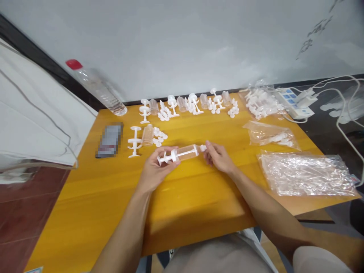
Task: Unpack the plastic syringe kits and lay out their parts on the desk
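Observation:
My left hand [159, 167] is wrapped round the white collar end of a clear plastic syringe [186, 152], which lies nearly level above the table. Its white plunger handle sticks out to the left, and the rod shows through the barrel. At the right end, the fingers of my right hand [218, 156] are closed on the small white nozzle [203, 148]. Beyond my left hand lie a loose white plunger [134, 141], a clear barrel [147, 135] and a cluster of small white nozzles [159, 136].
Several similar sets of parts, including another plunger [145, 111], line the table's back edge. A phone [109, 140] and a water bottle [99, 89] are at left. Plastic bags [307, 174] lie at right, near a power strip [295, 104] with white cables.

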Tool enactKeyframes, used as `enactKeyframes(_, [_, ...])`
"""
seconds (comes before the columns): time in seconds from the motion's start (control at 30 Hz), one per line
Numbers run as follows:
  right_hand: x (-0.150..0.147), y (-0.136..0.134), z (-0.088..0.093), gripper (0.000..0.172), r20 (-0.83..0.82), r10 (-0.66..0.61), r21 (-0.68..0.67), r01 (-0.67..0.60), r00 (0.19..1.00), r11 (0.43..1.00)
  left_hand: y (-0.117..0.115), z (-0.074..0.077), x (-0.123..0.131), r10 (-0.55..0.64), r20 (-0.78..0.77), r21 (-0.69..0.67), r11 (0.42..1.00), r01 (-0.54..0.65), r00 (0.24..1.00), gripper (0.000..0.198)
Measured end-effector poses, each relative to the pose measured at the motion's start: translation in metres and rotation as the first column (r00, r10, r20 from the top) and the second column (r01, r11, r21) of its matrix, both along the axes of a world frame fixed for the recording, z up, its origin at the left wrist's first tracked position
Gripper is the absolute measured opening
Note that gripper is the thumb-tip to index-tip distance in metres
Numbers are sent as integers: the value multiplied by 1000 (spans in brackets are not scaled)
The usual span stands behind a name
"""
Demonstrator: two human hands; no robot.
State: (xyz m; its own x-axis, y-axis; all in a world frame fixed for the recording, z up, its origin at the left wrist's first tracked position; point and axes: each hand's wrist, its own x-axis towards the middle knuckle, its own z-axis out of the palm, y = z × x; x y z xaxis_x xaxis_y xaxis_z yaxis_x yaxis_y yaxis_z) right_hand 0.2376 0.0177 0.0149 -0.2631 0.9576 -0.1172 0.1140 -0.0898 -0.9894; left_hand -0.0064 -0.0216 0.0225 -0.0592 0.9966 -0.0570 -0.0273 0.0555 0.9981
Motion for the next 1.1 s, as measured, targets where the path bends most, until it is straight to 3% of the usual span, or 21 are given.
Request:
enactKeyframes(0.1, [1, 2, 0, 69, 37, 17, -97, -14, 999, 995, -2, 1, -2, -27, -89, 41, 999, 31, 996, 49])
enactKeyframes(0.3, [4, 4, 1, 56, -145, 76, -21, -80, 987, 997, 4, 0, -1, 120, 60, -239, 966, -102, 991, 57])
enactKeyframes(0.37, [5, 4, 1, 58, -174, 60, -76, -74, 983, 994, 3, 0, -2, 97, 28, -160, 983, -92, 995, 55])
enactKeyframes(0.47, [4, 5, 2, 65, -67, 37, -164, -47, 997, 985, -1, 2, -3, 8, -79, 10, 1000, -7, 997, 51])
enactKeyframes(0.53, [4, 5, 3, 69, -11, 50, -157, -51, 999, 986, -2, 2, -2, -6, -90, 3, 1000, 6, 996, 52])
enactKeyframes(0.6, [4, 6, 6, 66, -27, 65, -111, -67, 998, 992, 0, 3, -3, 56, -15, -105, 993, -57, 998, 54])
enactKeyframes(0.7, [6, 12, 13, 63, -72, 35, -20, -37, 997, 999, 8, 6, -9, 214, 109, -345, 924, -165, 971, 49])
enactKeyframes(0.8, [-1, 33, 21, 54, 83, -102, 119, 92, 991, 989, 14, 11, -21, 344, 203, -355, 898, -259, 917, 47])
enactKeyframes(0.87, [-17, 58, 25, 40, 340, -168, 245, 85, 925, 966, 15, 16, -27, 386, 297, -215, 918, -333, 874, 48])
enactKeyframes(0.97, [-55, 104, 31, 16, 702, -96, 256, -124, 705, 959, 15, 20, -32, 384, 396, -41, 915, -401, 834, 51])
enactKeyframes(1.03, [-81, 133, 34, 14, 797, -17, 183, -216, 603, 959, 14, 21, -34, 393, 420, -16, 905, -426, 818, 52])
enactKeyframes(1.1, [-99, 153, 38, 22, 817, 26, 142, -245, 576, 959, 14, 21, -38, 411, 437, -25, 895, -446, 800, 53])
